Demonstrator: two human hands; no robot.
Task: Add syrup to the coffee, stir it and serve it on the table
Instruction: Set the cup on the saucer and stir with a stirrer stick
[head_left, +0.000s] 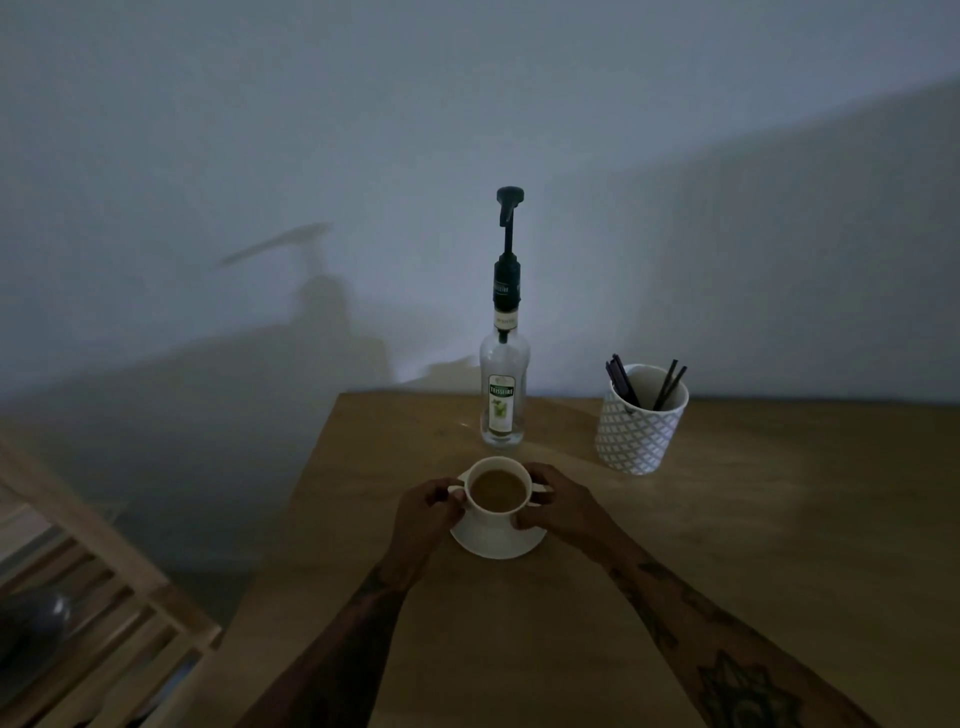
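One legible marking: "TEISSIRE" on the green-and-white front label of the syrup bottle (504, 395). Neck and pump-collar print unreadable. No other text.

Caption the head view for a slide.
Both hands, left hand and right hand, hold a coffee cup before a syrup bottle.

Both hands, left (423, 512) and right (558, 506), grip the saucer (496, 543) under a full cup (497, 491). A syrup bottle (505, 384) stands just behind on the table (727, 519).

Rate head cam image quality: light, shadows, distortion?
Head view: dim, bluish cast; syrup bottle throws a long slanted shadow on the wall at left; wide-angle bends the table edges; coffee cup and both hands readable, stirrers dark but distinct.
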